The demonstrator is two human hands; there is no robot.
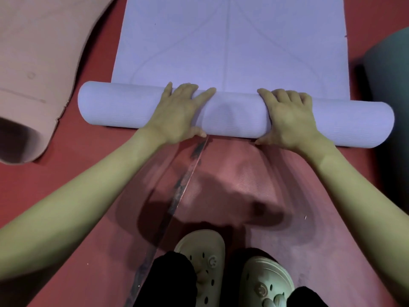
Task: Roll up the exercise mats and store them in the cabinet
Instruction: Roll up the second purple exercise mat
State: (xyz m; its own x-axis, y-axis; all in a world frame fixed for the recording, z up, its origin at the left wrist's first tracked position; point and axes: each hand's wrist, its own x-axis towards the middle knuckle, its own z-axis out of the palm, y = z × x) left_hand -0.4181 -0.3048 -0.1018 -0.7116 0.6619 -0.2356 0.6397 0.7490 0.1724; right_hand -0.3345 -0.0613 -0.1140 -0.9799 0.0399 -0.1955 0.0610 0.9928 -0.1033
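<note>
A lavender exercise mat [230, 41] lies on the red floor, stretching away from me, its near end wound into a thick roll [234, 116] that lies crosswise. My left hand [179, 114] presses on the roll left of centre, fingers over the top and thumb at the near side. My right hand [290, 118] grips the roll right of centre the same way. A pink mat [33, 63] lies at the left, partly rolled with its open end toward me. The cabinet is not in view.
A dark green mat or cushion [391, 80] sits at the right edge. My feet in pale clogs [234, 267] stand just behind the roll on the red floor [93, 156]. A line of tape [183, 185] runs along the floor between my arms.
</note>
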